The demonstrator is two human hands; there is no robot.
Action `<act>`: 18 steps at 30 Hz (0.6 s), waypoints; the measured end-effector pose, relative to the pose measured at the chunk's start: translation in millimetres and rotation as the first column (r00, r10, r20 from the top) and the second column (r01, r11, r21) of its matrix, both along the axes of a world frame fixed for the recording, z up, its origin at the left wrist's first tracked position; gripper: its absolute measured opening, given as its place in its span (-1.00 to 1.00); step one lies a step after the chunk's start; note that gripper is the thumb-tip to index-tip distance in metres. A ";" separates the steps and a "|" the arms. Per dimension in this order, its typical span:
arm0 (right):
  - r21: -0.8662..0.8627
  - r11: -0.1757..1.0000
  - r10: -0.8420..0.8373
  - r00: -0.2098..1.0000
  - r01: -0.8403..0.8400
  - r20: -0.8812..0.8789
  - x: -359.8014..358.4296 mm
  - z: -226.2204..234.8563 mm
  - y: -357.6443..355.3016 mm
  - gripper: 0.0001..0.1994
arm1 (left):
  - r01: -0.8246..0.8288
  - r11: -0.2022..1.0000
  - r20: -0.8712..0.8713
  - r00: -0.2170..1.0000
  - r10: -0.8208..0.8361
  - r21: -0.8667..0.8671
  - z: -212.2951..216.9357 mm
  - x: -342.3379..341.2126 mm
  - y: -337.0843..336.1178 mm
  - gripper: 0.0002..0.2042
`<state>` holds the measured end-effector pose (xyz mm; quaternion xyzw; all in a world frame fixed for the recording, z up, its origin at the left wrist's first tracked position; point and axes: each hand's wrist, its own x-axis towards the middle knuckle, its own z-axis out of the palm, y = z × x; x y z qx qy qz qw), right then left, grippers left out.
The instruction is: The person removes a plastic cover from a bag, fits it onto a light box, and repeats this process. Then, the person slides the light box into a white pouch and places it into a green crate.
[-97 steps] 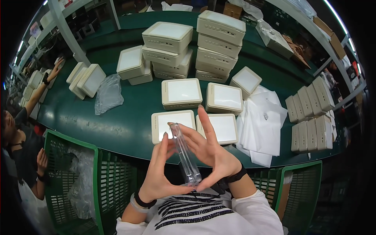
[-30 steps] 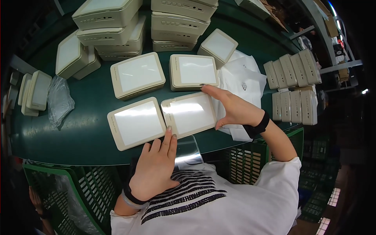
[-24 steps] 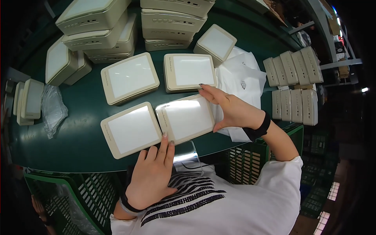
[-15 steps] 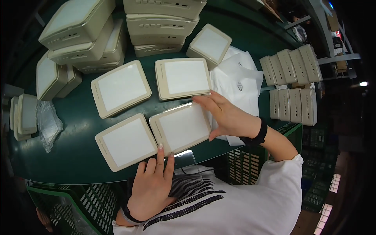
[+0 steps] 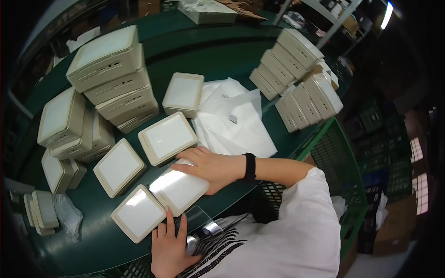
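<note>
My right hand lies flat on a white square panel with a beige rim near the table's front edge, fingers stretched to its far-left corner. A black band is on that wrist. My left hand comes up from below with its fingers straight, the tips touching the near edges of this panel and of a like panel to its left. A clear plastic piece lies just right of my left thumb; I cannot tell whether the thumb holds it.
More panels lie on the green table. Stacks of them stand at the back left. White bags lie to the right, a row of upright boxes beyond. A green crate is at the right edge.
The view has swung right and nearer. My right hand has gone from gripping the panel's right edge to lying across its top. My left hand stays at the front edge.
</note>
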<state>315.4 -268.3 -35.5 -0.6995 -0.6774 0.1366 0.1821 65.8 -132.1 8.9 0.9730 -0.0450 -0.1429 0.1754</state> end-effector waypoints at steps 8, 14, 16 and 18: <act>0.048 0.999 -0.014 0.993 0.020 -0.121 -9.8 1.7 -19.4 -0.03 | -0.020 0.997 -0.014 1.000 0.019 -0.078 5.7 -3.7 -2.1 0.10; 0.184 0.968 -0.141 0.976 0.171 -0.166 -10.8 36.5 -56.0 -0.04 | 0.002 0.979 0.051 0.999 0.009 -0.206 16.3 -25.5 4.9 0.10; 0.273 0.896 -0.312 0.934 0.350 -0.175 -5.0 53.9 -71.5 -0.05 | 0.015 0.972 0.071 0.998 0.002 -0.234 16.2 -27.7 4.6 0.09; 0.372 0.790 -0.493 0.865 0.488 -0.089 4.7 80.7 -93.9 -0.08 | 0.007 0.974 0.095 0.995 0.015 -0.227 16.2 -29.4 4.4 0.11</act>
